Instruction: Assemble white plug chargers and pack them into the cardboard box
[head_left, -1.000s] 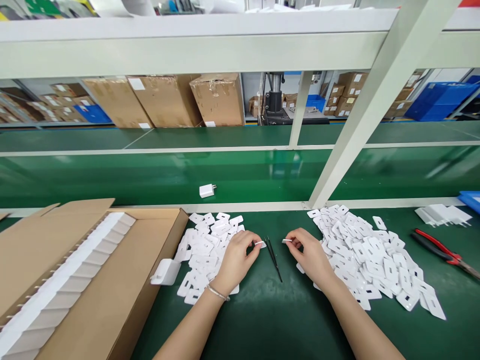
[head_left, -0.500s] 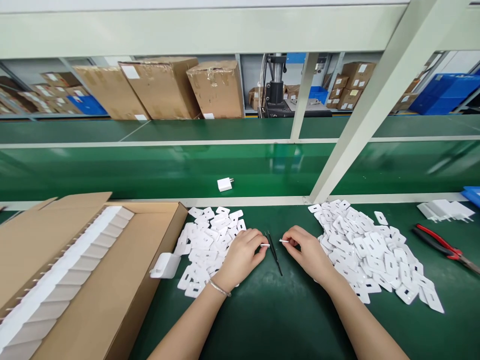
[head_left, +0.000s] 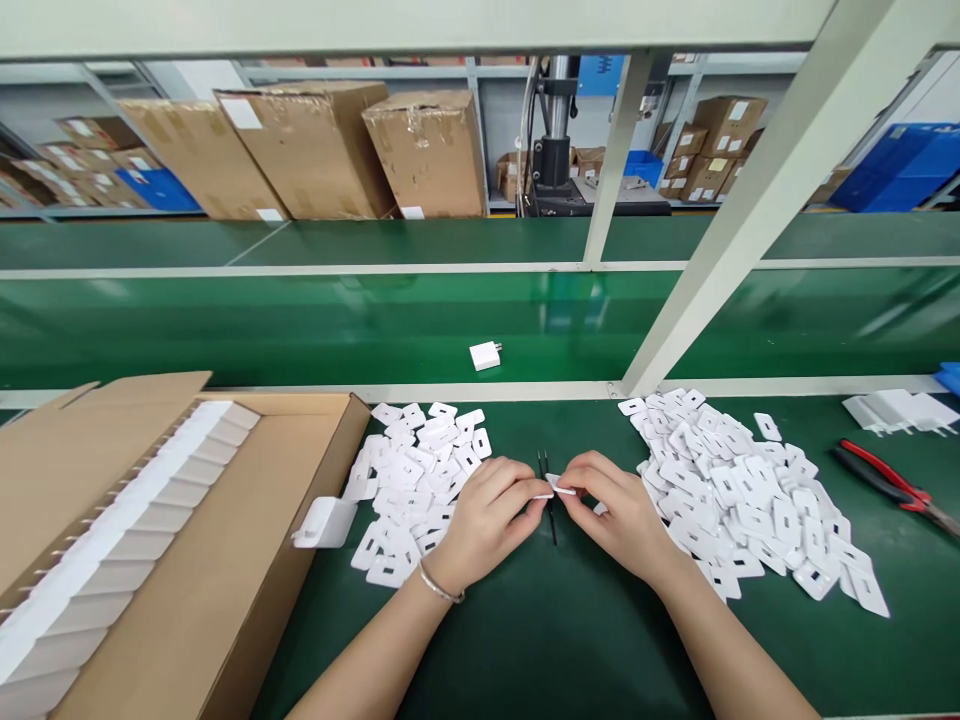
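Note:
My left hand (head_left: 496,512) is closed, pinching a small white plastic piece at its fingertips. My right hand (head_left: 616,512) pinches a thin white plastic plate (head_left: 562,489), and the two pieces meet or nearly touch. Beneath them, dark tweezers (head_left: 553,522) lie on the green table, partly hidden by the hands. Beside my left hand spreads a pile of white plates with slots (head_left: 412,470). A larger pile of similar white plates (head_left: 742,500) lies just right of my right hand.
An open cardboard box (head_left: 300,480) with a row of white pieces stands left, a white plastic housing (head_left: 325,522) at its side. Red-black pliers (head_left: 892,482) and white housings (head_left: 900,410) lie right. A white charger (head_left: 485,355) sits on the green belt (head_left: 337,335). A slanted post (head_left: 727,240) rises ahead.
My hands have come together over the tweezers, bringing their white pieces to meet. The white charger has shifted right along the belt. The view has tilted slightly.

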